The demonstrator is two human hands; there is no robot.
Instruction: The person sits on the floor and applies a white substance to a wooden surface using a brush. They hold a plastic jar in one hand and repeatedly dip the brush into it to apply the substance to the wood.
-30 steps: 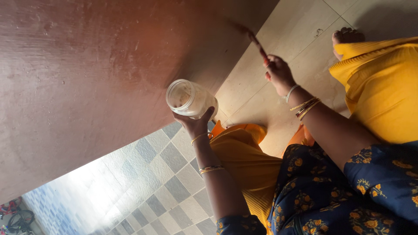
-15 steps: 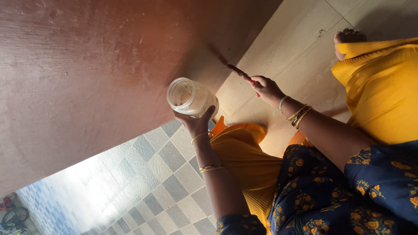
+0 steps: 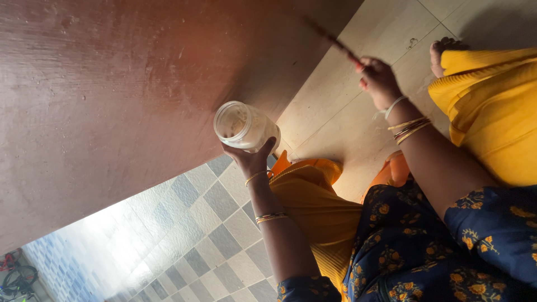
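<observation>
My left hand (image 3: 251, 159) grips a clear open jar (image 3: 243, 127) from below, holding it up against the edge of a large reddish-brown wooden board (image 3: 123, 84). My right hand (image 3: 379, 81) is shut on a thin brush (image 3: 335, 42) with a reddish handle. The brush points up and left, and its tip lies on the board near the board's right edge. Both wrists wear bangles.
Beige floor tiles (image 3: 347, 100) lie to the right of the board, grey and white checked tiles (image 3: 201, 235) below it. My yellow trousers (image 3: 492, 106) and a bare foot (image 3: 444, 47) are at the right. A bicycle (image 3: 19, 277) shows at bottom left.
My right hand has swung the brush from low near the jar back up and right along the board's edge. The left hand and jar have stayed put.
</observation>
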